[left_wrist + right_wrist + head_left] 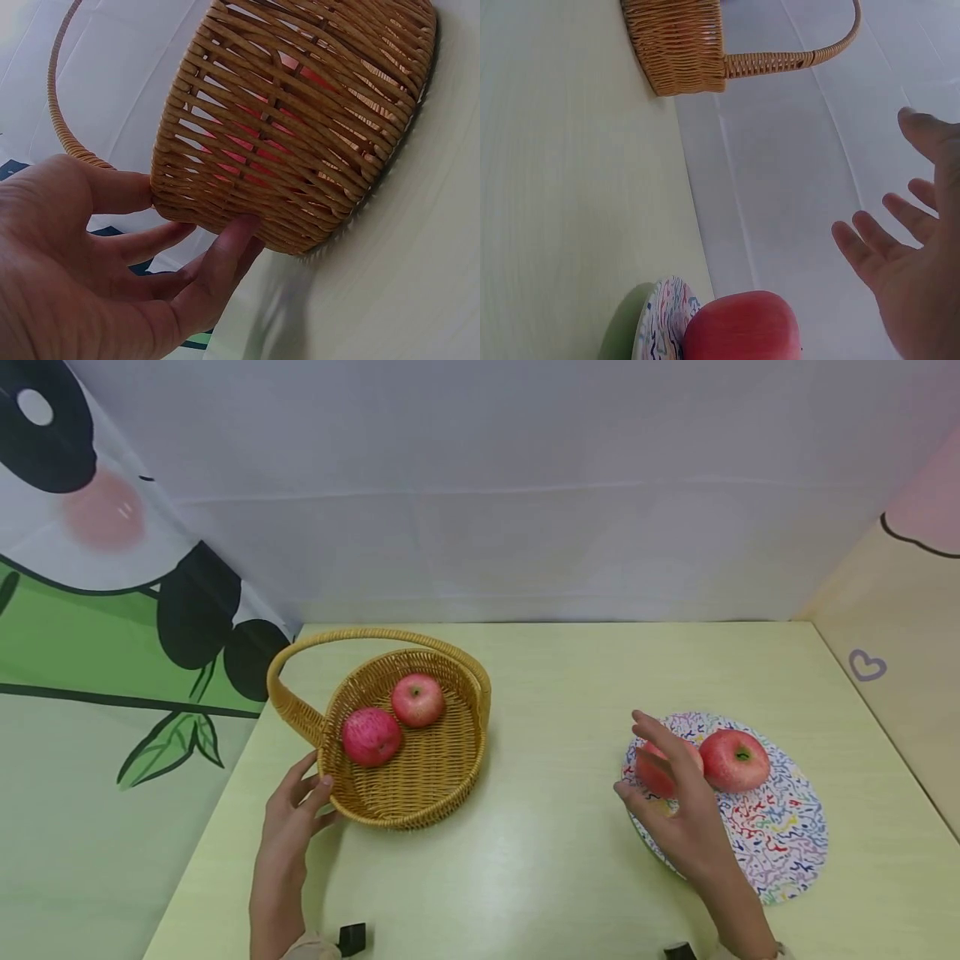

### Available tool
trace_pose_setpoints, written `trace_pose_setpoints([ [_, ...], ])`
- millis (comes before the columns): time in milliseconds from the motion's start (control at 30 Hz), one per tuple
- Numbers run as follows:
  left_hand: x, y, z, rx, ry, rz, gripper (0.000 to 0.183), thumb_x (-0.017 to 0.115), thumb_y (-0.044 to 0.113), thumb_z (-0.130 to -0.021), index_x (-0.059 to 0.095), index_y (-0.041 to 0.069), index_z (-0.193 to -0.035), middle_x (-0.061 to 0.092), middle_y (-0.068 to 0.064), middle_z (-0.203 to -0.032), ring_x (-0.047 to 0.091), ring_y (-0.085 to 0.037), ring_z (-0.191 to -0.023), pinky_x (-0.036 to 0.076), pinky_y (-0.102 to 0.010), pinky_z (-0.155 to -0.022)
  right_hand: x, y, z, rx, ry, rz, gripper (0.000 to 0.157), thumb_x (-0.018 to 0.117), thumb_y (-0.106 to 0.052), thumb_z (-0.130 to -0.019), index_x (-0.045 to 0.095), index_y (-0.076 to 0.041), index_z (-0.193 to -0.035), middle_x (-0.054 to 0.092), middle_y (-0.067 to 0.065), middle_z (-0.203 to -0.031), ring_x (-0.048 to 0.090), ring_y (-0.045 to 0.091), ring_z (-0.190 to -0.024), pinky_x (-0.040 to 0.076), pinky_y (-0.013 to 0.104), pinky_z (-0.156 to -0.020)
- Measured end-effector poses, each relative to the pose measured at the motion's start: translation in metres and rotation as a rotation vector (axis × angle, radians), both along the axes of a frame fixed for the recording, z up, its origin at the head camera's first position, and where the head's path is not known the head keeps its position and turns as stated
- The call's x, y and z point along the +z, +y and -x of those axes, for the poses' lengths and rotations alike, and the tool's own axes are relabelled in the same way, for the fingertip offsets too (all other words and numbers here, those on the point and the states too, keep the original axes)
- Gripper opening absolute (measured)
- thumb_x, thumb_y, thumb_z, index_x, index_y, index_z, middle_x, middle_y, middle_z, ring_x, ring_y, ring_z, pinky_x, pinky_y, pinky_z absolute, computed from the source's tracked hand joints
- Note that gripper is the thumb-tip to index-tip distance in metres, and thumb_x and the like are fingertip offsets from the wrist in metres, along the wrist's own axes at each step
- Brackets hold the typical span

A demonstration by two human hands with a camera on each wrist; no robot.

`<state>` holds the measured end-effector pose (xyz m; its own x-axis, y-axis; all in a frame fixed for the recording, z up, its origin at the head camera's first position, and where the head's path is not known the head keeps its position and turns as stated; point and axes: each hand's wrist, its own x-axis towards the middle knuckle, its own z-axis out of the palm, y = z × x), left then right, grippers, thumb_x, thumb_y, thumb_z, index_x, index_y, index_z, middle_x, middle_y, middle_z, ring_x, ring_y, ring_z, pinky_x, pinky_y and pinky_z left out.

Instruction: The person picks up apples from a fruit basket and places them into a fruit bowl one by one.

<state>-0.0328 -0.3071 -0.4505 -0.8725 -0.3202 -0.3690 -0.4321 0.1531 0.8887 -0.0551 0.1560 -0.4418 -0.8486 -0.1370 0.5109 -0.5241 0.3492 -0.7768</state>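
Note:
A wicker basket (450, 768) with a tall handle stands on the left of the table. Inside it lie a pale red apple (417, 700) and a speckled magenta fruit (371, 737). My left hand (288, 818) holds the basket's left side, its thumb at the rim and other fingertips against the outer weave. Over to the right, my right hand (678, 810) is spread above a patterned plate (787, 827). One red apple (656, 770) shows partly behind its fingers; another red apple (735, 761) sits beside that one. In the right wrist view nothing is between the fingers.
A pale table (555, 827) bears the basket and the plate. White cloth (525, 527) hangs behind its far edge. A printed cartoon cloth (97, 710) is at the left, and a beige panel (907, 635) with a heart borders the right.

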Motion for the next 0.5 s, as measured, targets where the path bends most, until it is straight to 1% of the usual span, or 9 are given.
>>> trace_pose_setpoints([
  [133,0.001,0.000,0.000,0.000,0.002,0.009,0.061,0.050,0.028,-0.111,0.026,0.026,-0.167,0.040,-0.015,-0.160,0.063,0.005,-0.094,0.057,-0.019,-0.080,0.001,-0.005,0.008,0.157,0.042,0.062,0.090,0.079,0.020,-0.074,0.043,0.003,-0.155,0.048,0.022,-0.157,0.052,0.019,-0.143,0.047,0.018,-0.111],
  [233,0.001,0.000,0.000,-0.004,0.006,0.007,0.061,0.050,0.028,-0.111,0.026,0.026,-0.167,0.039,-0.015,-0.160,0.063,0.006,-0.094,0.057,-0.019,-0.080,0.003,-0.011,0.014,0.250,0.068,0.087,0.090,0.080,0.019,-0.073,0.042,0.007,-0.153,0.046,0.023,-0.159,0.050,0.022,-0.146,0.046,0.022,-0.114],
  [400,0.001,-0.001,-0.001,-0.003,0.012,-0.005,0.061,0.050,0.028,-0.111,0.026,0.025,-0.167,0.040,-0.015,-0.160,0.064,0.006,-0.093,0.057,-0.019,-0.080,0.008,-0.022,0.023,0.350,0.072,0.077,0.089,0.082,0.015,-0.074,0.042,0.007,-0.153,0.046,0.019,-0.160,0.048,0.024,-0.146,0.045,0.024,-0.116],
  [500,0.001,-0.001,0.000,0.000,0.010,-0.007,0.060,0.050,0.028,-0.111,0.027,0.026,-0.167,0.040,-0.013,-0.159,0.064,0.006,-0.093,0.057,-0.019,-0.080,0.011,-0.028,0.027,0.379,0.053,0.047,0.090,0.083,0.011,-0.076,0.042,0.003,-0.155,0.047,0.016,-0.159,0.049,0.023,-0.145,0.045,0.024,-0.116],
])
